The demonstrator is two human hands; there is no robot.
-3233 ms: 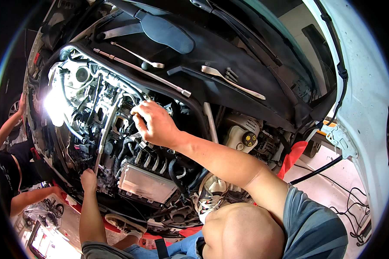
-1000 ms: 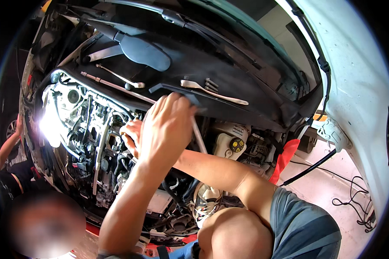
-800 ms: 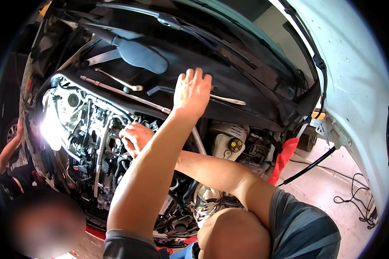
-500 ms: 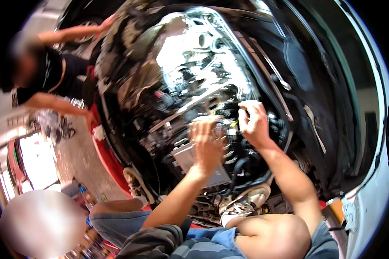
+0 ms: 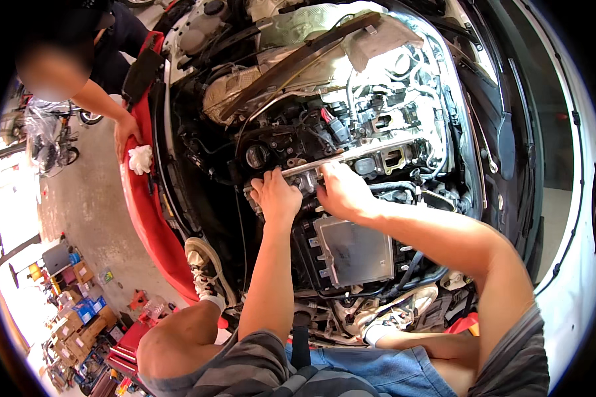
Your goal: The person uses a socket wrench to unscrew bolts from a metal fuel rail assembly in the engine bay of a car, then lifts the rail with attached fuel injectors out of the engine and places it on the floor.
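While both the left hand [image 5: 276, 197] and right hand [image 5: 342, 192] grip it, the long silver metal rail [image 5: 367, 151] gleams

Both forearms reach forward and meet side by side. The left hand [image 5: 275, 196] is curled palm-down, fingers bent over its grip. The right hand [image 5: 341, 192] sits just beside it, knuckles up, its arm bent sharply at the elbow.

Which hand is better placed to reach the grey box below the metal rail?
Probably the right hand. Both hands grip the metal rail, but the right sits directly above the grey box; the left hand is off to its side.
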